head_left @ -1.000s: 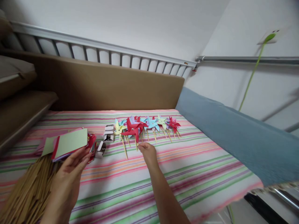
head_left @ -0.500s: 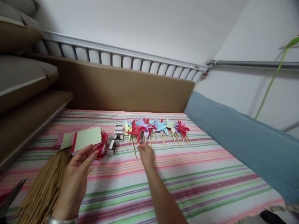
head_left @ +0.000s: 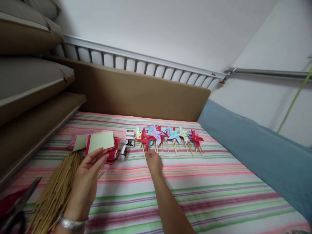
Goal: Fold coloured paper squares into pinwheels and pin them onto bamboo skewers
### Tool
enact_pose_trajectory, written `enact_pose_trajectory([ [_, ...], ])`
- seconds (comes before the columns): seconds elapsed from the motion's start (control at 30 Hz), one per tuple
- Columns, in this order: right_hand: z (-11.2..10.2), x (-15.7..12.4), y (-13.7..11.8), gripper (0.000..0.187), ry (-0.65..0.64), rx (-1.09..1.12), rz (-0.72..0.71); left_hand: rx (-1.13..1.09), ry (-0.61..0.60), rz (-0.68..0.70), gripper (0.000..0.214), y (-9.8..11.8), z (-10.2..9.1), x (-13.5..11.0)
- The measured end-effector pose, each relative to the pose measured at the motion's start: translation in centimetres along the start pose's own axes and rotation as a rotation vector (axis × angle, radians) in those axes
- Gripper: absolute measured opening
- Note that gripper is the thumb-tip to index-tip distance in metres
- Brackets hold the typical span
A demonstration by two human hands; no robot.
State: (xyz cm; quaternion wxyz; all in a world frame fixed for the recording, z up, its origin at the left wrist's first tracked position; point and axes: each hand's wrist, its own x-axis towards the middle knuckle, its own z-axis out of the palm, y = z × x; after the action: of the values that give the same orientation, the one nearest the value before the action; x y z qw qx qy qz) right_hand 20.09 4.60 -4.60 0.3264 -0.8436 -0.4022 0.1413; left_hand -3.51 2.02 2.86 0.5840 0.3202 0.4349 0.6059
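A row of several paper pinwheels (head_left: 168, 136) on wooden sticks lies across the striped sheet (head_left: 195, 182). My right hand (head_left: 154, 161) reaches to the near end of the row, fingers pinched at the stick of a red pinwheel (head_left: 145, 139). My left hand (head_left: 86, 175) hovers with its fingers spread at the edge of a stack of coloured paper squares (head_left: 98, 143), its fingertips just touching the pale green top sheet. A pile of bamboo sticks (head_left: 55, 195) lies under and left of that hand.
Small white boxes (head_left: 127, 144) sit between the papers and the pinwheels. Scissors (head_left: 17, 204) lie at the lower left. Brown cushions (head_left: 29, 84) are stacked on the left, a brown board (head_left: 136, 92) and a metal rail behind, a blue blanket (head_left: 255, 146) on the right.
The view has swung left and down, revealing the scissors and more cushions. My right hand stays at the red pinwheel's stick; my left hand remains by the paper stack.
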Motion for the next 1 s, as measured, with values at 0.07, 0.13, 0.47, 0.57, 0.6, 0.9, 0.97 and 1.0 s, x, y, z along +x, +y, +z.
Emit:
enact_pose_trajectory([
  [0.07, -0.2, 0.0, 0.1, 0.022, 0.004, 0.008, -0.024, -0.015, 0.004, -0.01, 0.043, 0.1, 0.0, 0.0],
  [0.13, -0.7, -0.2, 0.3, 0.023, 0.007, 0.021, -0.059, -0.044, 0.017, 0.01, 0.041, 0.6, -0.2, -0.1],
  [0.47, -1.1, -7.7, -2.0, 0.022, -0.07, 0.252, -0.557, -0.347, 0.345, 0.548, 0.014, 6.1, -5.8, 0.0],
  [0.57, -1.1, -8.5, -6.4, 0.017, -0.081, 0.286, -0.824, -0.367, 0.362, 0.527, 0.013, 6.6, -6.6, -0.3],
  [0.6, -1.0, -8.3, -8.0, 0.016, -0.088, 0.272, -0.896, -0.374, 0.357, 0.514, 0.013, 6.7, -6.8, -0.4],
  [0.9, 3.3, -5.4, -16.9, 0.034, -0.386, -0.163, -1.041, -0.401, 0.337, 0.456, 0.01, 7.4, -8.0, -0.4],
  [0.97, 4.1, -5.3, -17.1, 0.042, -0.415, -0.204, -1.024, -0.411, 0.326, 0.431, 0.01, 7.4, -8.1, -0.3],
  [1.0, 4.4, -5.2, -17.1, 0.044, -0.424, -0.21, -1.019, -0.414, 0.324, 0.422, 0.01, 7.4, -8.1, -0.3],
])
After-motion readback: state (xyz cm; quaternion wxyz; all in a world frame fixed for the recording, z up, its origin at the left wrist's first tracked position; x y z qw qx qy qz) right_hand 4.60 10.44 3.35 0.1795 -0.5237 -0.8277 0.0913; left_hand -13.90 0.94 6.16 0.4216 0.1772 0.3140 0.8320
